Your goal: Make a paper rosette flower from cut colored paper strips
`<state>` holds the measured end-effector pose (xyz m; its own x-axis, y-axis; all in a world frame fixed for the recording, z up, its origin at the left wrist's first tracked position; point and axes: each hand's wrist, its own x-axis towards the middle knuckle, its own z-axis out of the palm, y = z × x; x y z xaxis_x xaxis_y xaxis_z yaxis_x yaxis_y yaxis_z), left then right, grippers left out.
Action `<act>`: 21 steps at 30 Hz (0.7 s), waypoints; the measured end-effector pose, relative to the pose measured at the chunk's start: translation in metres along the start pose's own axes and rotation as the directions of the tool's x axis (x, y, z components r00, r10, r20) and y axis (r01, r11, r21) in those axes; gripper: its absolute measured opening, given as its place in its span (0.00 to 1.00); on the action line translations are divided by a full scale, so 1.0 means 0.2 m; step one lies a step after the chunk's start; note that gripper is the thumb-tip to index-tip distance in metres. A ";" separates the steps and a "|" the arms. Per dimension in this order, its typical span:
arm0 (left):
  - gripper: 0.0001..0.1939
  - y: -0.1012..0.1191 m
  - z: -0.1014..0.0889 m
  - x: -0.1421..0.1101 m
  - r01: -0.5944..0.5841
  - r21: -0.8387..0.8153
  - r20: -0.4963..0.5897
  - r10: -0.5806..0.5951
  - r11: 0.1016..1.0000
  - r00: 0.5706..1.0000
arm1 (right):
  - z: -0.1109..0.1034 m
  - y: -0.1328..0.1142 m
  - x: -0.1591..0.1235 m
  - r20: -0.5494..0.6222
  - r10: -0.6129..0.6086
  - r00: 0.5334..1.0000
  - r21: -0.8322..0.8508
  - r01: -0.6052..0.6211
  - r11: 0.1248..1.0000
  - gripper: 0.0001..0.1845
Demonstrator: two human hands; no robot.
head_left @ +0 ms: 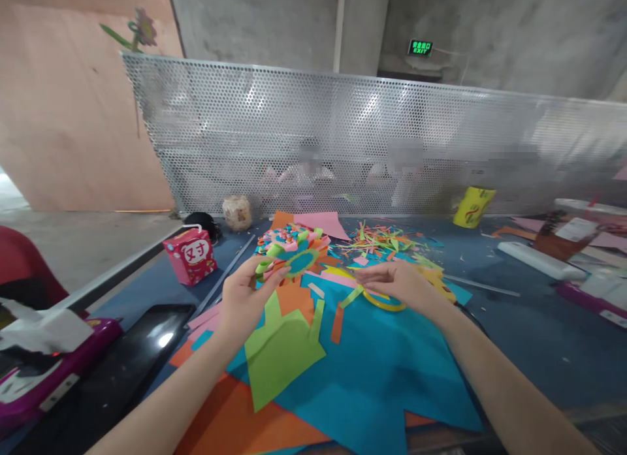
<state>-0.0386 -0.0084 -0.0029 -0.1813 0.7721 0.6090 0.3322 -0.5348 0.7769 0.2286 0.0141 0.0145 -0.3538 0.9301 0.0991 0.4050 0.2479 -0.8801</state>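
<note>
My left hand (pixel 243 295) is closed on a rolled green paper loop (pixel 265 267) at the edge of a paper flower (pixel 298 251) made of coloured curled strips with a blue centre. My right hand (pixel 396 282) pinches the end of a thin green paper strip (pixel 351 297) above a ring of yellow tape (pixel 383 303). Both hands hover over sheets of blue (pixel 372 370), green (pixel 281 350) and orange paper (pixel 230 422) on the blue table (pixel 529 331).
A pink drink carton (pixel 191 254) stands at the left, a black tablet (pixel 132 350) nearer me. Paper scraps (pixel 382 238) litter the back. A yellow cup (pixel 473 207) stands by the perforated metal screen (pixel 343 128); people sit behind it. Boxes and tools lie at the right.
</note>
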 end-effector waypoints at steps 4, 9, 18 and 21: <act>0.07 0.00 0.00 0.00 -0.014 0.034 0.007 0.014 0.999 1.000 | 0.02 0.05 -0.04 -0.023 -0.146 0.989 -0.393 0.125 0.911 0.13; 0.06 0.02 0.00 0.00 -0.041 0.087 0.022 0.039 0.995 0.999 | 0.10 0.10 -0.04 0.167 -0.339 0.926 -0.720 0.349 0.600 0.14; 0.05 0.02 0.00 0.00 -0.045 0.085 -0.012 0.046 0.995 0.999 | 0.18 0.13 -0.01 0.156 -0.538 0.828 -0.769 0.444 0.460 0.14; 0.06 0.02 0.00 0.00 -0.053 0.080 -0.011 0.054 0.995 0.998 | 0.13 0.11 -0.03 -0.111 -0.561 0.820 -0.685 0.346 0.641 0.10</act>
<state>-0.0373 -0.0103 0.0008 -0.1735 0.7384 0.6516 0.4143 -0.5455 0.7285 0.2169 0.0066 -0.0177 -0.4237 0.6537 0.6270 0.7150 0.6663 -0.2115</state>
